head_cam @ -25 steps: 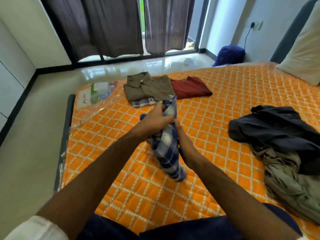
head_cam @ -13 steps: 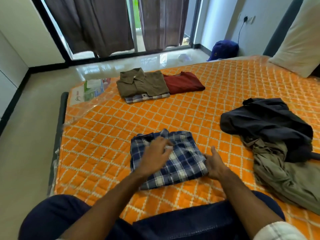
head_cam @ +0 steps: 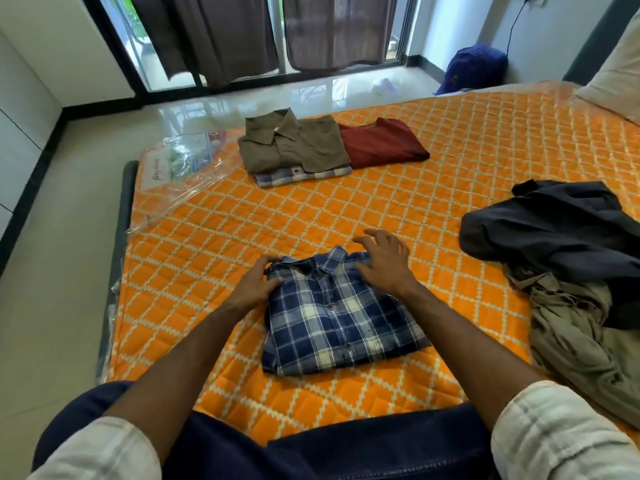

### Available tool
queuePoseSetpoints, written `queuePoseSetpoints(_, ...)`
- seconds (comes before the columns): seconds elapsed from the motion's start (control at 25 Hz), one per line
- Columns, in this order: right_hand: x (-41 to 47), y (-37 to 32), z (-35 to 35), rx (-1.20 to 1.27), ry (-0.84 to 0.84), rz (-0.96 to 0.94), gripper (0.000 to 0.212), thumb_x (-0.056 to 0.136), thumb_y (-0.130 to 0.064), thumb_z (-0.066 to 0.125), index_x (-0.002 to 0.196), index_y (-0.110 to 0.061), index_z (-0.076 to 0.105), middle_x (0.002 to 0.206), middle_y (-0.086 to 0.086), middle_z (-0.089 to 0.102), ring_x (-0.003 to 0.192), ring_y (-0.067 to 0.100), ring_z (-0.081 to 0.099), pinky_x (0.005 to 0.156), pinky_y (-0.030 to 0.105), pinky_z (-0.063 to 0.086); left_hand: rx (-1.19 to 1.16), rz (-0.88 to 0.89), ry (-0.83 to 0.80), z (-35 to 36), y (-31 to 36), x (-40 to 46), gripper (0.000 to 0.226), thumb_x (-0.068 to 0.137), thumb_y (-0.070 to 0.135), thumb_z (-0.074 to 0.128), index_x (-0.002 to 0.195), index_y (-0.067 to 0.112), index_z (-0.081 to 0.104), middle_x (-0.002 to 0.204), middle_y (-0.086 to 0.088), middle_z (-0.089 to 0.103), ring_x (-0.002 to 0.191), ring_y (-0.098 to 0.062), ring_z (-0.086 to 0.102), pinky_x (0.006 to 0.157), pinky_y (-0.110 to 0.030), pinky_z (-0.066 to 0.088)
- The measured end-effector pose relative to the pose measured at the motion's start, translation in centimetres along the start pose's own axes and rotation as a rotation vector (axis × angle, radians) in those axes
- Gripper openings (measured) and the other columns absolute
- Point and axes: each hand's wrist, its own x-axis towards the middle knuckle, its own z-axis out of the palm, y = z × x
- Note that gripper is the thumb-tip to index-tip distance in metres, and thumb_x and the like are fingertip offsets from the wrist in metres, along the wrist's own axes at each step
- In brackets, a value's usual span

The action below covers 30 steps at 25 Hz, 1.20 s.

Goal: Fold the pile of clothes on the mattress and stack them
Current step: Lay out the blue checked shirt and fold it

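A folded blue plaid shirt (head_cam: 332, 317) lies collar-up on the orange quilted mattress (head_cam: 398, 209) in front of me. My left hand (head_cam: 256, 285) touches its left upper edge with relaxed fingers. My right hand (head_cam: 381, 259) hovers over the collar's right side, fingers spread. Further back, a folded olive shirt (head_cam: 294, 143) sits on a pale checked shirt (head_cam: 301, 174), with a folded dark red shirt (head_cam: 381, 143) beside them. At the right lies an unfolded pile: a dark garment (head_cam: 554, 223) over a khaki one (head_cam: 581, 334).
The mattress's left edge drops to a pale tiled floor (head_cam: 52, 271). Loose clear plastic wrap (head_cam: 180, 164) covers the far left corner. A blue bag (head_cam: 474, 67) sits on the floor by the wall. A pillow (head_cam: 616, 77) rests at the far right. Curtains hang over the window.
The plaid shirt went from bunched in both hands in the air to lying folded flat on the mattress. Both hands have since moved up to its collar end.
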Motion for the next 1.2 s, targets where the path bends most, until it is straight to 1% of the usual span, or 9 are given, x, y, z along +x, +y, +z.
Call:
queuePoseSetpoints(0.08, 1.8, -1.8, 0.5, 0.04, -0.067, -0.12, 0.052, 0.095, -0.018, 0.055, 0.144, -0.034, 0.049, 0.158, -0.003, 0.034, 0.148, 0.027, 0.022, 0.116, 0.055, 0.016, -0.006, 0.034, 0.055, -0.1, -0.3, 0.7, 0.026, 0.098, 0.018, 0.064, 0.121, 0.026, 0.054, 0.124, -0.007, 0.056, 0.109, -0.031, 0.06, 0.077, -0.041, 0.055)
queuePoseSetpoints(0.2, 4.2, -4.6, 1.4, 0.066, -0.213, -0.186, 0.035, 0.103, -0.033, 0.054, 0.137, -0.032, 0.057, 0.148, -0.004, 0.047, 0.142, 0.024, 0.03, 0.115, 0.051, 0.016, 0.33, 0.265, 0.234, 0.1, -1.4, 1.1, 0.022, 0.088, 0.013, 0.073, 0.095, 0.023, 0.055, 0.096, -0.004, 0.056, 0.087, -0.026, 0.058, 0.072, -0.044, 0.051)
queuePoseSetpoints(0.36, 4.4, -6.9, 2.8, 0.017, -0.234, -0.306, 0.026, 0.094, -0.033, 0.07, 0.118, -0.027, 0.065, 0.106, -0.007, 0.066, 0.113, 0.022, 0.053, 0.107, 0.05, 0.025, 0.442, 0.35, 0.26, 0.1, -3.2, 1.4, 0.025, 0.082, 0.026, 0.08, 0.084, 0.023, 0.055, 0.081, 0.006, 0.062, 0.074, -0.019, 0.062, 0.062, -0.037, 0.05)
queuePoseSetpoints(0.52, 2.0, -6.8, 5.4, -0.197, -0.137, -0.45, 0.035, 0.095, -0.028, 0.067, 0.129, -0.025, 0.061, 0.122, -0.001, 0.058, 0.122, 0.024, 0.046, 0.104, 0.048, 0.029, 0.127, 0.136, 0.16, -1.1, -3.0, 2.4, 0.048, 0.086, 0.064, 0.062, 0.101, 0.018, 0.06, 0.096, 0.0, 0.067, 0.085, -0.016, 0.065, 0.072, -0.038, 0.053)
queuePoseSetpoints(0.68, 2.9, -5.4, 3.5, 0.146, -0.104, -0.258, 0.042, 0.093, -0.037, 0.07, 0.132, -0.024, 0.061, 0.13, 0.002, 0.053, 0.119, 0.019, 0.046, 0.1, 0.042, 0.037, 0.765, 0.465, 0.153, -0.8, -1.3, 4.3, 0.048, 0.097, 0.054, 0.054, 0.141, 0.035, 0.049, 0.141, 0.006, 0.05, 0.126, -0.021, 0.044, 0.095, -0.044, 0.035)
queuePoseSetpoints(0.76, 4.6, -4.4, 1.0, 0.33, -0.097, -0.166, 0.025, 0.1, -0.011, 0.059, 0.123, -0.015, 0.067, 0.129, 0.007, 0.061, 0.113, 0.018, 0.054, 0.099, 0.041, 0.046, 0.907, 0.508, -0.038, -0.3, 0.9, 5.2, 0.036, 0.098, 0.054, 0.052, 0.13, 0.037, 0.057, 0.132, 0.012, 0.056, 0.126, -0.019, 0.042, 0.097, -0.047, 0.028)
queuePoseSetpoints(0.84, 5.9, -3.5, -0.7, 0.19, -0.241, -0.189, 0.027, 0.099, -0.001, 0.055, 0.12, -0.011, 0.07, 0.128, 0.009, 0.064, 0.113, 0.022, 0.057, 0.099, 0.042, 0.047, 0.997, 0.502, -0.177, 0.1, 2.7, 5.9, 0.03, 0.095, 0.053, 0.059, 0.118, 0.033, 0.061, 0.117, 0.009, 0.057, 0.118, -0.019, 0.045, 0.099, -0.05, 0.029)
queuePoseSetpoints(1.0, 6.5, -3.4, -0.3, -0.367, -0.445, -0.413, 0.025, 0.092, -0.034, 0.071, 0.116, -0.029, 0.068, 0.129, -0.003, 0.052, 0.118, 0.025, 0.042, 0.095, 0.043, 0.037, 1.056, 0.434, -0.339, 0.5, 5.1, 6.6, 0.027, 0.089, 0.042, 0.072, 0.107, 0.025, 0.06, 0.106, 0.006, 0.057, 0.101, -0.015, 0.05, 0.1, -0.048, 0.027)
queuePoseSetpoints(1.2, 6.4, -3.7, -0.6, -0.315, -0.376, -0.546, 0.025, 0.089, -0.033, 0.072, 0.104, -0.027, 0.054, 0.102, -0.007, 0.061, 0.108, 0.019, 0.046, 0.094, 0.045, 0.028, 0.945, 0.561, -0.319, 0.5, 4.1, 6.8, 0.019, 0.098, 0.023, 0.062, 0.108, 0.023, 0.046, 0.099, 0.002, 0.067, 0.092, -0.017, 0.063, 0.103, -0.048, 0.039)
